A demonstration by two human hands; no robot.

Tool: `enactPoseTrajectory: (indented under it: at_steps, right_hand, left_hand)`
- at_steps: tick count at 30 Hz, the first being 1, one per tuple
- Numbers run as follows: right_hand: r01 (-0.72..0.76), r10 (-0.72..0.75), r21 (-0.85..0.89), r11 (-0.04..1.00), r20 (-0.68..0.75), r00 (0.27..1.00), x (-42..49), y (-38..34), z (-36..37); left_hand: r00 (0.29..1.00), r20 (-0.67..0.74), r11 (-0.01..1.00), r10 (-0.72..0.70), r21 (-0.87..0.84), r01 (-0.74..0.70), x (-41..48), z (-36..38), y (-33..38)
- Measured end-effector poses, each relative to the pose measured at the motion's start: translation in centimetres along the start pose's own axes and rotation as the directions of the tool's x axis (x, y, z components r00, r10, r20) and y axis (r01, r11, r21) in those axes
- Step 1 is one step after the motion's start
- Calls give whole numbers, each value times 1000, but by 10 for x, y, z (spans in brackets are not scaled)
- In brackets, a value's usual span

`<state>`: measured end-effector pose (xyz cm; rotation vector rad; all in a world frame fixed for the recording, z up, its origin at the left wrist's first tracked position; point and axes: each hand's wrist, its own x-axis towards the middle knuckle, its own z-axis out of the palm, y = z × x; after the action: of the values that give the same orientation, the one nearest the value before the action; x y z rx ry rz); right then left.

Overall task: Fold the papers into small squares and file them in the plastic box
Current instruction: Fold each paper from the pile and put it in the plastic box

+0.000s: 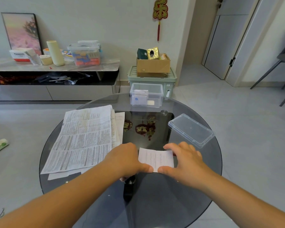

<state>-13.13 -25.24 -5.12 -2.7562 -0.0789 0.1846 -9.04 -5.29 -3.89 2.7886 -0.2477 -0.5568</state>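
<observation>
Left hand and right hand press the folded paper flat; sliding on the glass tabletop could skew the crease.

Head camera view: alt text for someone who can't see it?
A person's left hand and right hand press a folded paper on a round glass table, thumbs on its near edge. Unfolded printed sheets lie to the left; the open plastic box stands at the far edge, its lid to the right.
</observation>
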Motion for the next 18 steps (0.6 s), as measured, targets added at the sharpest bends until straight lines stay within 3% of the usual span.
enactPoseTrajectory:
  at_steps: [6, 11, 15, 18]
  right_hand:
    - [-45, 42, 49, 998, 72, 997, 5, 13, -14]
    - [-30, 25, 66, 997, 80, 996, 3, 10, -19]
    - [122, -122, 37, 992, -11, 993, 0, 7, -15]
    - [280, -280, -15, 960, -22, 960, -6, 3, -7]
  left_hand:
    - [1000, 21, 994, 1, -107, 1, -1, -5, 3]
    - [969, -179, 983, 169, -40, -179, 4, -6, 1]
    - [936, -167, 949, 310, -5, -315, 10, -4, 1]
    - [941, -118, 947, 319, -2, -321, 12, -7, 5]
